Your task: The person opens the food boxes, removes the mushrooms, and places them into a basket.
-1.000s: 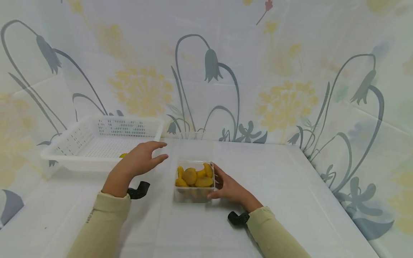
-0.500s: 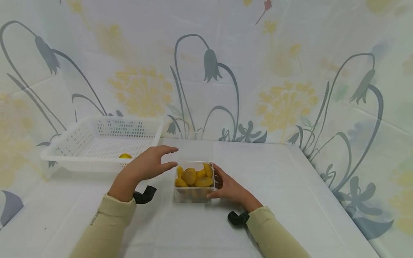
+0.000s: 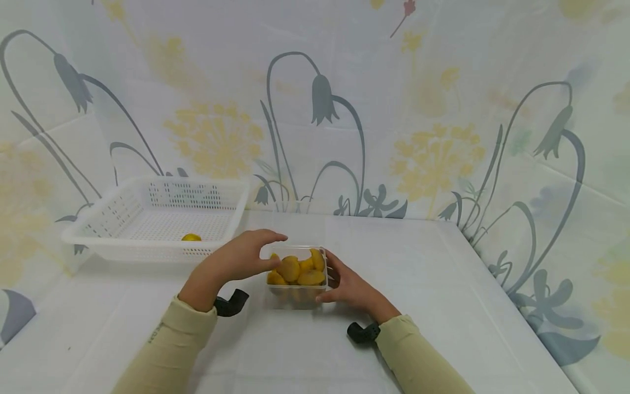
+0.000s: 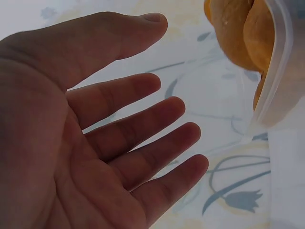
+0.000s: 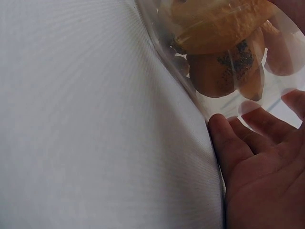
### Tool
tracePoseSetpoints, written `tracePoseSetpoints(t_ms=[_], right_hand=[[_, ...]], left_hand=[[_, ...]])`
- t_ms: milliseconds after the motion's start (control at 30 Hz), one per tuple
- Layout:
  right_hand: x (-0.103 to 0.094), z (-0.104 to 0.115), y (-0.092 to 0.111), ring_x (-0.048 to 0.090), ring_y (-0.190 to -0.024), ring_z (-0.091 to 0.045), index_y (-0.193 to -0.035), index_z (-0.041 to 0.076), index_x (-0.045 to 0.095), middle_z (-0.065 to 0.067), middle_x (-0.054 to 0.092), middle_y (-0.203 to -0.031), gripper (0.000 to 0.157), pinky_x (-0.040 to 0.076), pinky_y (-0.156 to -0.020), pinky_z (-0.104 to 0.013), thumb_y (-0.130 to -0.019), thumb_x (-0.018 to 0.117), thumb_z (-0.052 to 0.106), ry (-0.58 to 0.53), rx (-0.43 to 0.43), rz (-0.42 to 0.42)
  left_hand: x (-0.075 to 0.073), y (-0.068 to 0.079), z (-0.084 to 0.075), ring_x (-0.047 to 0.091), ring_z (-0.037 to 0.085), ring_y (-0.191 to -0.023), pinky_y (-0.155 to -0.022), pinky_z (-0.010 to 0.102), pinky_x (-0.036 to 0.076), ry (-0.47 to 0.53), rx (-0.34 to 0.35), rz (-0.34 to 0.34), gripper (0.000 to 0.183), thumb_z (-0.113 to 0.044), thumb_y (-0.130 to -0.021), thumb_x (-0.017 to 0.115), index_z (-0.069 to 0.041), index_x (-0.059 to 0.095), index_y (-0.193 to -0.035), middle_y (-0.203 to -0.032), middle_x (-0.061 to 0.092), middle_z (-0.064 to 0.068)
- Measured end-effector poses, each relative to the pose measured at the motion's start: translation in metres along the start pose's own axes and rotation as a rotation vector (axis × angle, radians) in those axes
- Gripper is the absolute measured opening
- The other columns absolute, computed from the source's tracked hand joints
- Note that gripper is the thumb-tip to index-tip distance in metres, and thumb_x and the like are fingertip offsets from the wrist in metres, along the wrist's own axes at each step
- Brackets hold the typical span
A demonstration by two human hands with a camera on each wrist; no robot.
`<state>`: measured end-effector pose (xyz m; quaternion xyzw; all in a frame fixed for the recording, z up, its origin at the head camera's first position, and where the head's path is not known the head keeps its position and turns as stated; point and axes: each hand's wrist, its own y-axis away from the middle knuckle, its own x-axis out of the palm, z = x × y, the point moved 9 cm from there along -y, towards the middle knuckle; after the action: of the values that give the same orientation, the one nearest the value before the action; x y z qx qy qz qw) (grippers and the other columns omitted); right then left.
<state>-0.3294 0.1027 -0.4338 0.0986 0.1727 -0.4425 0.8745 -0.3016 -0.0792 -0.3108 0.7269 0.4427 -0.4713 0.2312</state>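
Further right and lower than in the earlier frame, my bare left hand (image 3: 241, 257) is now hanging by the left rim of a small clear rectangular plastic container (image 3: 297, 287), near the centre of the frame, where yellow-orange mushroom-shaped pieces (image 3: 289, 268) are lying. Its thumb and fingers are standing apart, holding nothing, the forearm slanting in from lower left. With my bare right hand (image 3: 346, 284) I am gripping the container's right side, thumb and fingers bending round it, probably keeping it steady on the white table (image 3: 423, 273); that forearm is slanting in from lower right. At the frame's left, one rounded yellow piece (image 3: 191, 237) is resting in a white perforated rectangular plastic basket (image 3: 138, 241), seemingly placed for my left hand's reach.
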Motion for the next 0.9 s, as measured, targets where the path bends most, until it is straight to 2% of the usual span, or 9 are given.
tracePoseSetpoints(t_ms=[200, 433, 633, 767, 900], right_hand=[[0.0, 0.0, 0.001, 0.027, -0.147, -0.024, -0.156, 0.03, 0.008, 0.001, 0.019, -0.162, 0.109, 0.029, -0.117, -0.043, -0.077, 0.083, 0.021, -0.008, 0.004, 0.002], [0.001, 0.003, 0.002, 0.028, -0.147, -0.024, -0.156, 0.03, 0.007, 0.001, 0.018, -0.162, 0.11, 0.03, -0.116, -0.043, -0.077, 0.082, 0.02, -0.005, 0.008, 0.005], [0.0, 0.003, 0.001, 0.028, -0.147, -0.025, -0.156, 0.029, 0.007, 0.0, 0.018, -0.162, 0.109, 0.03, -0.116, -0.044, -0.077, 0.082, 0.022, 0.0, -0.002, 0.007], [0.001, 0.012, 0.005, 0.028, -0.147, -0.027, -0.157, 0.024, 0.007, -0.003, 0.018, -0.162, 0.11, 0.03, -0.116, -0.044, -0.077, 0.083, 0.021, 0.005, 0.01, 0.017], [0.001, 0.008, 0.003, 0.027, -0.147, -0.029, -0.157, 0.02, 0.005, -0.005, 0.016, -0.163, 0.113, 0.029, -0.116, -0.045, -0.076, 0.083, 0.02, 0.013, 0.021, 0.022]], left_hand=[[0.009, -0.004, -0.009, 0.051, 0.028, -0.131, -0.109, 0.047, 0.041, 0.0, 0.043, 0.015, 0.051, -0.028, -0.09, 0.068, -0.011, 0.055, -0.136, -0.139, 0.056, 0.007], [0.019, -0.007, -0.012, 0.055, 0.024, -0.124, -0.106, 0.045, 0.045, 0.027, 0.018, 0.045, 0.051, -0.028, -0.088, 0.07, -0.013, 0.056, -0.135, -0.137, 0.057, 0.004], [0.027, -0.01, -0.013, 0.056, 0.025, -0.123, -0.106, 0.044, 0.044, 0.037, 0.036, 0.066, 0.05, -0.027, -0.088, 0.071, -0.01, 0.058, -0.133, -0.135, 0.059, 0.006], [0.031, -0.012, -0.015, 0.057, 0.023, -0.12, -0.104, 0.042, 0.047, 0.046, 0.056, 0.077, 0.049, -0.025, -0.088, 0.071, -0.009, 0.058, -0.132, -0.133, 0.06, 0.006], [0.035, -0.012, -0.017, 0.058, 0.02, -0.115, -0.1, 0.039, 0.05, 0.047, 0.048, 0.095, 0.048, -0.023, -0.088, 0.071, -0.008, 0.058, -0.132, -0.132, 0.061, 0.006]])
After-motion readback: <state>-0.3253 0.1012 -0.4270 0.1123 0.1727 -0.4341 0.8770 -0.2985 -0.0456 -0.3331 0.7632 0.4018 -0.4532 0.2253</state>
